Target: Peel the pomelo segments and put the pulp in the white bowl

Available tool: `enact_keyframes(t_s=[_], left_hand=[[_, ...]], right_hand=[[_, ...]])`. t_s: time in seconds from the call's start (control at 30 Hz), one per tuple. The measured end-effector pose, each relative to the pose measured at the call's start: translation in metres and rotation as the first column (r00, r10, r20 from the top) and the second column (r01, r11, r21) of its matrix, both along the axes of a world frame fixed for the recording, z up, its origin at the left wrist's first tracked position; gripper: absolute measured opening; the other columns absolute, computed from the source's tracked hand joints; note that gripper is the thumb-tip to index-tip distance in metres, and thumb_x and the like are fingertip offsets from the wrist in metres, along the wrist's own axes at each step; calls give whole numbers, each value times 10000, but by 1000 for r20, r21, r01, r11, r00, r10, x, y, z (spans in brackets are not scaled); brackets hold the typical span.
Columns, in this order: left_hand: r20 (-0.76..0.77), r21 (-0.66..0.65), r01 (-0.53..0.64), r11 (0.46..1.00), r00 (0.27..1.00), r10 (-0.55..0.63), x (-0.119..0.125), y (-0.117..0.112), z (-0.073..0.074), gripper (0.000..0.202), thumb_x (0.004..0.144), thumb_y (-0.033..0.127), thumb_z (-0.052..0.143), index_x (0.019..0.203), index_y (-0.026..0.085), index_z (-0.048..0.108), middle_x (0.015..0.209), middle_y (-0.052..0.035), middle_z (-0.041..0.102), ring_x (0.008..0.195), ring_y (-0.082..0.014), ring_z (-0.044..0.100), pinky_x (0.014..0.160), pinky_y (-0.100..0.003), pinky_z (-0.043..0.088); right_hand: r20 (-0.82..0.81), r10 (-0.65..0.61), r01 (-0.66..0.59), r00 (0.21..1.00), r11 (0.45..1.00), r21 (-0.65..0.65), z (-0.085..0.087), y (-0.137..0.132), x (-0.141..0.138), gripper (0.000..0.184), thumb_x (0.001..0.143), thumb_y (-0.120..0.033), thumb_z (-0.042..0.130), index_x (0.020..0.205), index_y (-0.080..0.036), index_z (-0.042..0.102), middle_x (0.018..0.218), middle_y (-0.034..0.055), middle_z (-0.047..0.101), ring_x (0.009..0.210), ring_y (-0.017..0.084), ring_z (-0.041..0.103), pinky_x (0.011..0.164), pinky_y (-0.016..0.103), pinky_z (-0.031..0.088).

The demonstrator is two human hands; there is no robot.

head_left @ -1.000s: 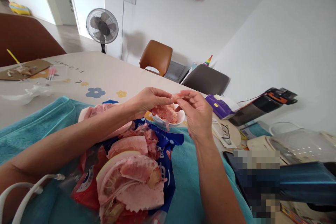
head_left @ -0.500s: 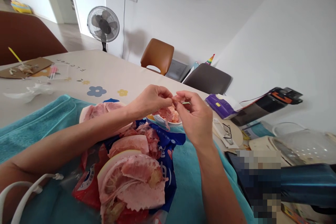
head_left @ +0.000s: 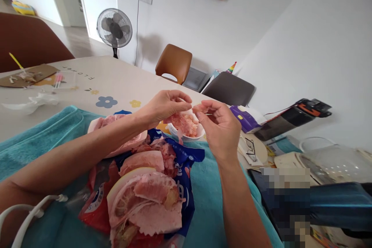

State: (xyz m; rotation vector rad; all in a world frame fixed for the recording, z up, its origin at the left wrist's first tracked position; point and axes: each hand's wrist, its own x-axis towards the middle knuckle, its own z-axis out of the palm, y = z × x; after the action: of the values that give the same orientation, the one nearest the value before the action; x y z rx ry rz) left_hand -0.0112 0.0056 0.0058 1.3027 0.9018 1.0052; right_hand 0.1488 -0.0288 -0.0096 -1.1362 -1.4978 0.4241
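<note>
Over a white bowl [head_left: 200, 136] of pink pomelo flesh [head_left: 190, 125], my two hands are slightly apart. My left hand [head_left: 165, 105] is closed on a thin pink pomelo membrane [head_left: 175, 120], which hangs below its fingers towards the bowl's left side. My right hand [head_left: 222, 126] pinches a small piece of pomelo flesh [head_left: 201, 107] between thumb and fingers. Nearer to me, thick pomelo rind with pith [head_left: 158, 217] and torn membranes [head_left: 168, 157] lie on a blue and red plastic bag [head_left: 186, 193]. Another large pomelo piece [head_left: 101, 124] is partly behind my left forearm.
A teal towel [head_left: 206, 190] lies beneath the bag on the table [head_left: 122, 73]. To the right are a purple tissue pack [head_left: 244, 119], a dark bottle [head_left: 281, 120], glasses [head_left: 250, 147] and a blue flask [head_left: 340, 203]. White cords [head_left: 29, 217] hang at lower left.
My hands have moved apart, the left one going left with the membrane and the right one slightly right with the flesh. More of the bowl shows between them.
</note>
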Motion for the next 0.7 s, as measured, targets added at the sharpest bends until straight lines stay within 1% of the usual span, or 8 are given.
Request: enact_keyframes(t_s=[0.07, 0.13, 0.2, 0.27, 0.4, 0.5, 0.6, 0.7], left_hand=[[-30, 71, 8, 997, 1000, -6, -2, 0, 0, 200, 730, 288, 749, 879, 177, 674, 550, 56, 545, 387, -37, 448, 336, -160, 240], [-63, 117, 64, 991, 996, -57, -2, -2, -1, 252, 729, 364, 760, 867, 167, 684, 576, 43, 571, 397, -35, 451, 336, -161, 257], [-79, 141, 95, 985, 993, -85, 0, -3, -2, 253, 752, 383, 742, 846, 157, 681, 605, 33, 593, 386, -28, 439, 330, -163, 266], [-63, 141, 109, 984, 993, -101, 1, -3, -4, 220, 781, 357, 718, 851, 154, 670, 618, 32, 602, 375, -25, 437, 329, -164, 282], [-19, 102, 143, 985, 990, -141, 2, -2, -5, 176, 795, 306, 708, 829, 146, 644, 537, 50, 561, 353, -30, 433, 337, -161, 311], [-53, 117, 145, 983, 989, -139, 0, -2, -3, 139, 822, 278, 675, 810, 146, 633, 518, 56, 550, 336, -30, 431, 328, -160, 297], [-88, 160, 158, 974, 986, -145, 1, -4, -2, 102, 854, 245, 626, 816, 152, 635, 548, 56, 563, 331, -26, 433, 322, -159, 291], [-33, 134, 167, 977, 986, -164, 3, -3, -1, 110, 876, 243, 604, 813, 157, 632, 574, 56, 570, 329, -15, 416, 317, -153, 281]], right_hand=[[114, -64, 61, 991, 998, 34, 1, -2, -2, 193, 792, -250, 692, 982, -232, 663, 890, 13, 700, 762, 150, 646, 687, 315, 542], [205, -93, 76, 974, 993, 87, 1, -4, -4, 208, 802, -225, 667, 1009, -240, 652, 937, 22, 694, 772, 151, 643, 687, 316, 542], [265, -110, 74, 958, 987, 141, 0, -4, -4, 232, 808, -199, 643, 1037, -242, 640, 990, 33, 682, 819, 158, 647, 711, 321, 548], [278, -118, 76, 953, 985, 156, -2, -2, -4, 244, 809, -188, 633, 1047, -240, 635, 1000, 33, 673, 817, 153, 647, 714, 319, 551], [161, -57, 44, 985, 996, 79, -5, 2, -1, 230, 787, -203, 670, 1013, -241, 649, 943, 10, 687, 763, 136, 651, 697, 306, 553], [26, 20, -21, 999, 999, 31, -5, 4, 1, 200, 760, -218, 711, 955, -240, 671, 866, -6, 694, 775, 141, 659, 712, 305, 554], [-98, 85, -86, 992, 996, -4, -3, 4, 3, 181, 732, -211, 739, 904, -231, 684, 824, -11, 694, 753, 139, 654, 712, 308, 553], [-255, 137, -157, 957, 986, -59, 0, 4, 5, 190, 700, -203, 760, 872, -223, 683, 804, -15, 692, 738, 139, 649, 721, 319, 557]])
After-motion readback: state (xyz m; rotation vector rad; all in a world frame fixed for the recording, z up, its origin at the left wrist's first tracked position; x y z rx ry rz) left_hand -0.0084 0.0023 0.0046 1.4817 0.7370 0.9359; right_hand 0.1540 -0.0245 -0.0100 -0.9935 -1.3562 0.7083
